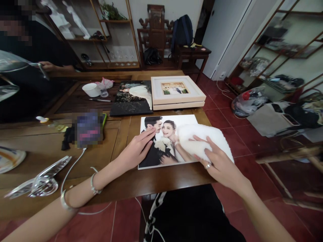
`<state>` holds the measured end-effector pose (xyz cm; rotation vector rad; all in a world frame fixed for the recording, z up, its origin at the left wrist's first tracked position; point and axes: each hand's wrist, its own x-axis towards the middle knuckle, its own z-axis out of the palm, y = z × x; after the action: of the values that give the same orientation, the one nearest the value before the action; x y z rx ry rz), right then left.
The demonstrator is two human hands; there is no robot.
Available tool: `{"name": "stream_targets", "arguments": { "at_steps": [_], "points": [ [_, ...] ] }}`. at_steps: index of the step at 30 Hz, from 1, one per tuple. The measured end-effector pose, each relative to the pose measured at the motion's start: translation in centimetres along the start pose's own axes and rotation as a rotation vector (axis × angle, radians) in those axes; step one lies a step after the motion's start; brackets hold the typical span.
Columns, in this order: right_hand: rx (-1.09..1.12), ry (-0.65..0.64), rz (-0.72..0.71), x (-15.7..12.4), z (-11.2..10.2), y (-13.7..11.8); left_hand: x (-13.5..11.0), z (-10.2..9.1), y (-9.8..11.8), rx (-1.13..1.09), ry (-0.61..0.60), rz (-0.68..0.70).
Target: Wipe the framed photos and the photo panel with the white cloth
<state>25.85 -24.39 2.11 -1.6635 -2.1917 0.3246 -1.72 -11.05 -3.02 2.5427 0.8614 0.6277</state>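
A wedding photo panel (168, 141) lies flat near the front edge of the wooden table, showing a couple and a white bouquet. My left hand (138, 148) rests on its left part, fingers stretched out and flat, holding nothing. On the panel's right side my right hand (214, 158) grips a fluffy white cloth (202, 134), which covers that end of the panel and hangs past the table's edge. A ring shows on one right finger. Part of the cloth is bunched under the fingers.
Behind the panel lie a dark photo panel (135, 97) and a cream picture frame (179, 92). A white cup (91, 90) and a pen (100, 99) sit further left. A silver winged ornament (41, 179) and a white cable (69, 164) are at the left. Across the table is another person's hand (51, 66).
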Motion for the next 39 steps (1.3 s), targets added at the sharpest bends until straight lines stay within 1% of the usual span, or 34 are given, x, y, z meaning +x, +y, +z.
{"name": "stream_targets", "arguments": {
  "at_steps": [3,5,8,9,12,14,17,19,21,23,25,27,29,31,33,35,37,39],
  "points": [
    [-0.053,0.074,0.047,1.2,1.1,-0.1,0.0,0.1,0.0,-0.006,0.002,0.0],
    [-0.08,0.069,0.021,2.2,2.0,-1.2,0.0,0.0,0.0,-0.015,-0.007,-0.01],
    [-0.077,-0.016,-0.083,3.6,3.3,-3.6,-0.1,-0.2,0.2,-0.071,-0.004,-0.026],
    [-0.061,-0.053,-0.124,4.0,3.7,-4.4,-0.2,-0.3,0.3,-0.104,0.02,-0.031],
    [0.019,-0.155,-0.248,4.5,4.4,-6.7,-0.3,-0.6,0.4,-0.194,0.153,-0.054],
    [0.065,-0.212,-0.339,4.4,4.7,-7.7,-0.4,-0.7,0.4,-0.21,0.199,-0.058],
    [0.096,-0.279,-0.437,3.8,4.6,-8.4,-0.4,-0.7,0.4,-0.197,0.158,-0.05],
    [0.119,-0.314,-0.449,3.0,4.0,-8.2,-0.4,-0.6,0.3,-0.18,0.121,-0.048],
    [0.143,-0.334,-0.409,1.9,3.1,-7.5,-0.3,-0.5,0.3,-0.152,0.073,-0.043],
    [0.15,-0.314,-0.322,0.5,2.0,-6.4,-0.3,-0.4,0.4,-0.101,0.02,-0.038],
    [0.149,-0.245,-0.215,-1.0,1.1,-5.1,-0.2,-0.1,0.4,-0.045,-0.006,-0.034],
    [0.14,-0.15,-0.104,-2.3,0.5,-3.8,-0.2,0.0,0.4,-0.008,-0.012,-0.032],
    [0.125,-0.062,0.017,-3.2,0.3,-2.6,-0.2,0.2,0.3,0.0,-0.007,-0.021],
    [0.121,0.001,0.131,-3.4,0.4,-1.7,-0.1,0.2,0.3,0.001,-0.001,-0.001],
    [0.144,0.049,0.22,-2.9,0.5,-1.0,-0.1,0.3,0.3,0.003,0.005,0.017],
    [0.175,0.088,0.273,-1.6,0.4,-0.6,-0.1,0.3,0.3,0.006,0.006,0.022],
    [0.199,0.113,0.284,0.2,0.3,-0.6,-0.2,0.2,0.4,0.001,0.007,0.017],
    [0.221,0.115,0.245,2.5,0.3,-0.8,-0.1,0.2,0.4,-0.01,0.015,0.017]
  ]
}}
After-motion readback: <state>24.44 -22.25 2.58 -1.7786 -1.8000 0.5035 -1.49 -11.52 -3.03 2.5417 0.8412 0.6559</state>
